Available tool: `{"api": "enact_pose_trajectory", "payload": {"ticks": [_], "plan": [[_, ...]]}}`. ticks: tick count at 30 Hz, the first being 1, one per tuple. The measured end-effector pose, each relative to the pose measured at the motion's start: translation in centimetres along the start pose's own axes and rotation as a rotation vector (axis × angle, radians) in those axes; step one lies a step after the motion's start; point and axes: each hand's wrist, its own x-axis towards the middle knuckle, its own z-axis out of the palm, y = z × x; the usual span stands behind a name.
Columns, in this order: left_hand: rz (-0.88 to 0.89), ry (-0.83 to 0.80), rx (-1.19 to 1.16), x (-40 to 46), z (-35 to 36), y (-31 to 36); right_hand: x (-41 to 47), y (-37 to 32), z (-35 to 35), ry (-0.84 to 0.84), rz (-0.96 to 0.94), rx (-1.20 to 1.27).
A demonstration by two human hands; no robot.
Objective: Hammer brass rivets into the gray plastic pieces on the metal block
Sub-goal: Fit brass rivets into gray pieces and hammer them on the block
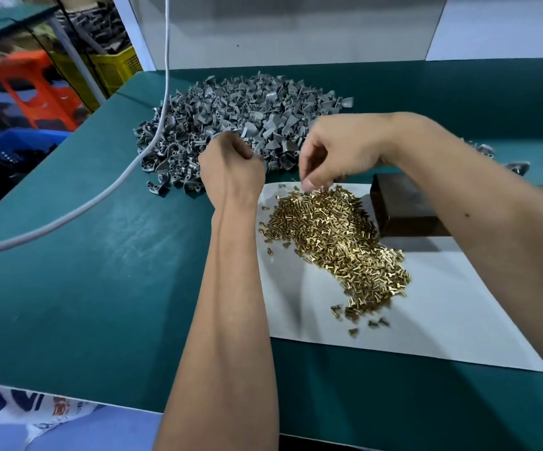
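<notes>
Brass rivets [335, 242] strewn diagonally on paper, right hand [338, 151] pinching there, left hand [231, 167] fist-curled, contents hidden

The left hand [231, 164] shows only its back; its curled fingers and any contents are hidden. The right forearm covers the right part of the metal block [403, 206]. Blurred gray objects [520, 167] at the right edge are unidentifiable.

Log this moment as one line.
left hand: in gray plastic pieces | right hand: picking at brass rivets | metal block: bare
</notes>
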Motion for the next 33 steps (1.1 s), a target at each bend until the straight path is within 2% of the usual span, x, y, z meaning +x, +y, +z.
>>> {"api": "enact_pose_trajectory", "payload": {"ticks": [3, 5, 10, 15, 22, 25, 28, 33], "plan": [[0.012, 0.059, -0.013, -0.2, -0.2, 0.2, 1.3, -0.1, 0.6, 0.257, 0.056, 0.005], [0.017, 0.102, -0.051, -0.3, -0.4, 0.3, 2.2, -0.4, 1.3, 0.344, 0.118, -0.074], [0.03, 0.128, -0.055, -0.4, -0.6, 0.5, 3.9, -1.1, 3.4, 0.377, 0.234, -0.219], [0.031, 0.16, -0.08, -0.4, -0.5, 0.5, 4.5, -1.3, 3.6, 0.37, 0.215, -0.279], [0.05, 0.193, -0.153, -0.7, -0.3, 1.0, 4.7, -1.5, 3.8, 0.29, 0.187, -0.261], [-0.03, 0.138, -0.295, -0.4, -0.1, 1.2, 4.5, -1.4, 4.2, 0.275, 0.171, -0.264], [-0.114, 0.111, -0.418, -0.3, -0.1, 1.2, 3.8, -1.2, 4.4, 0.297, 0.159, -0.23], [-0.129, 0.092, -0.463, -0.5, 0.0, 1.5, 2.6, -0.9, 3.6, 0.34, 0.155, -0.085]]}}
